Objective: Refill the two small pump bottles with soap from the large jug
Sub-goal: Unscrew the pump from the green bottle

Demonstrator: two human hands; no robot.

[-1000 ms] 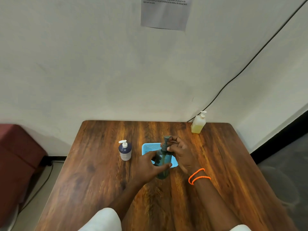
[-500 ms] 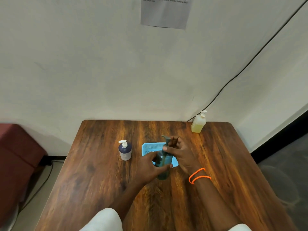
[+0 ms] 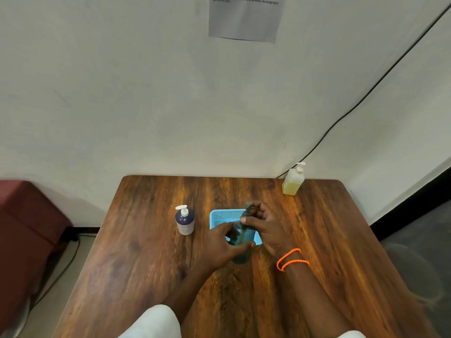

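From the head camera, the teal pump bottle (image 3: 240,242) stands upright on the wooden table (image 3: 146,252), just in front of a shallow blue tray (image 3: 220,217). The left hand (image 3: 223,245) wraps its fingers and thumb round the bottle's body, which I judge is to keep it from turning, while the right hand (image 3: 266,228) curls round the pump head and collar at the top, thumb against the neck, most likely to unscrew the pump so the bottle can be opened for filling. Two orange bead bracelets (image 3: 291,259) circle the right wrist. The second small bottle, a dark blue pump bottle (image 3: 184,220) with a white pump, waits upright to the left, apart from the tray, probably next in turn. The yellow soap bottle (image 3: 292,181), the likely supply, stands at the far right corner by the wall, well apart from the hands, its pump on. The dark bottle carries a pale label, but its print is too small to read. A sheet of paper (image 3: 245,18) on the wall bears a few lines of text, too blurred to make out.
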